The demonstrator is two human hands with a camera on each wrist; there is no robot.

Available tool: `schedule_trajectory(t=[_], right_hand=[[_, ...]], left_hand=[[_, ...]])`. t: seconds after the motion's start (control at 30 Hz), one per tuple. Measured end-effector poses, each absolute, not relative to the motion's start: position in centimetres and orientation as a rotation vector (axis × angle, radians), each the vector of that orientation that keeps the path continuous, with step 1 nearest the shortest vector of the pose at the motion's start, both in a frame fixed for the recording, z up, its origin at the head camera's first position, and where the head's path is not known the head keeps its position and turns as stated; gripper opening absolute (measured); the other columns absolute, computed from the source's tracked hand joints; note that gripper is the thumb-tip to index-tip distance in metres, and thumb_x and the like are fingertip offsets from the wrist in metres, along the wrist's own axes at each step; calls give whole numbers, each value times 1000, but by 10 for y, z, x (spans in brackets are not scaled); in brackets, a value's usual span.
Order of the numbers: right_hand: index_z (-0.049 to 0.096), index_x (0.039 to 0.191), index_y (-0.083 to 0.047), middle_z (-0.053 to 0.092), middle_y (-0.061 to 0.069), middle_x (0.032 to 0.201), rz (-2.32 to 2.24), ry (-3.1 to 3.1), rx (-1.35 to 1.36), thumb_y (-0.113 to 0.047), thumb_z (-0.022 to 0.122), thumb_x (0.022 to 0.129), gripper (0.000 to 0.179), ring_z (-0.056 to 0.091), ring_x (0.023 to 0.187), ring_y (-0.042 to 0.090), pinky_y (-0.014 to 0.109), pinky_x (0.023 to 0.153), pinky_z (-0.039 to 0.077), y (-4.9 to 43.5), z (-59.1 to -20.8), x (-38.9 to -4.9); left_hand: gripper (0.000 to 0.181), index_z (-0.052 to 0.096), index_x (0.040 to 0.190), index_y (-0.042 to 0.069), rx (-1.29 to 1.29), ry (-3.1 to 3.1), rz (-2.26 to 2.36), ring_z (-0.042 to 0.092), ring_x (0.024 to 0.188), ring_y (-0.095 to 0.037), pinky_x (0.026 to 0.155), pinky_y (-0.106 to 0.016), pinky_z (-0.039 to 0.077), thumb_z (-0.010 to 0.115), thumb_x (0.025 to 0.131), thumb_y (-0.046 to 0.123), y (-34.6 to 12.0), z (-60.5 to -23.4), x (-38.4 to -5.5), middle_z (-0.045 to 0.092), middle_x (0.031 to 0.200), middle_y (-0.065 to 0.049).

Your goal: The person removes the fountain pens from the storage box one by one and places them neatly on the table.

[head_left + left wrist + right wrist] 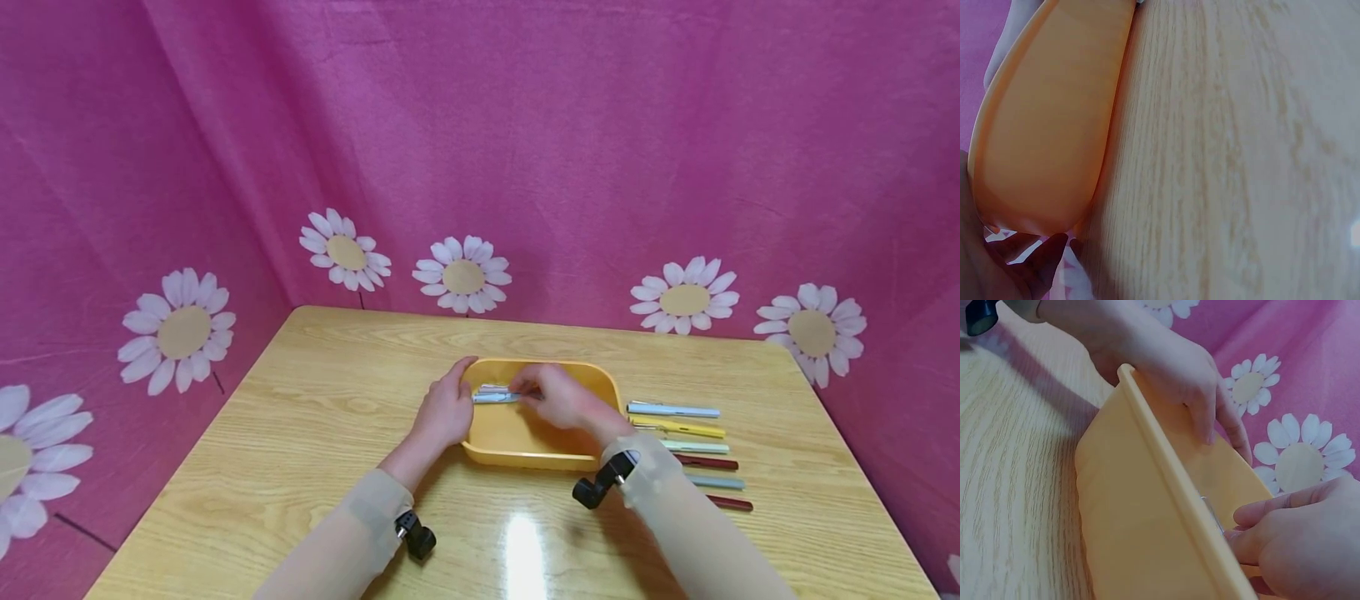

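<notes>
A yellow plastic bin stands on the table. My left hand grips its left end, and in the left wrist view the fingers curl at the end wall. My right hand reaches down inside, pinching a light blue pen between thumb and fingers near the bin's far left part. Beside that pen lies a pale pinkish pen. In the right wrist view a metal clip shows by the right fingertips; the bin wall and the fingers hide most of the pen.
Right of the bin several capped pens lie in a column: a light blue one, a yellow one, a pale green one, dark red ones and a grey-green one. My right forearm covers some of their ends. A pink flowered curtain encloses the wooden table.
</notes>
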State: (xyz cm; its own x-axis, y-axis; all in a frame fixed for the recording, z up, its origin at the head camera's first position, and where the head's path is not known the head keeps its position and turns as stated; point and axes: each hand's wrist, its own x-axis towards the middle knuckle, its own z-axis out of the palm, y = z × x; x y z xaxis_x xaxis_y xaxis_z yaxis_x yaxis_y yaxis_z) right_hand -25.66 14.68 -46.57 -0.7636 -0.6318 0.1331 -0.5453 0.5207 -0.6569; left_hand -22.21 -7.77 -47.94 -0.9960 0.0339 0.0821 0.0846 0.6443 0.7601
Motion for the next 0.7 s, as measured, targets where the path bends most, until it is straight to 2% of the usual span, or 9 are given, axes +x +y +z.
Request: schedule_trajectory(t=[0.2, 0.5, 0.7], right_hand=[[74, 106, 3, 75, 12, 99, -1016, 2642, -1091, 10, 72, 92, 16, 70, 92, 19, 38, 88, 59, 145, -466, -258], [75, 109, -1, 73, 2, 94, -887, 2669, -1033, 10, 75, 89, 23, 66, 86, 14, 34, 82, 58, 147, -467, -253], [74, 109, 2, 73, 6, 95, -849, 2696, -1045, 14, 69, 88, 26, 66, 87, 18, 36, 84, 59, 148, -466, -251]], left_hand=[[49, 51, 157, 18, -119, -2785, -1293, 64, 119, -37, 101, -56, 50, 42, 109, 13, -79, -478, -222, 66, 138, -19], [48, 52, 156, 16, -138, -2780, -1274, 64, 118, -40, 100, -57, 51, 43, 109, 11, -78, -479, -221, 67, 136, -20], [49, 51, 157, 17, -122, -2787, -1281, 62, 120, -40, 102, -57, 50, 42, 109, 12, -78, -477, -221, 66, 138, -19]])
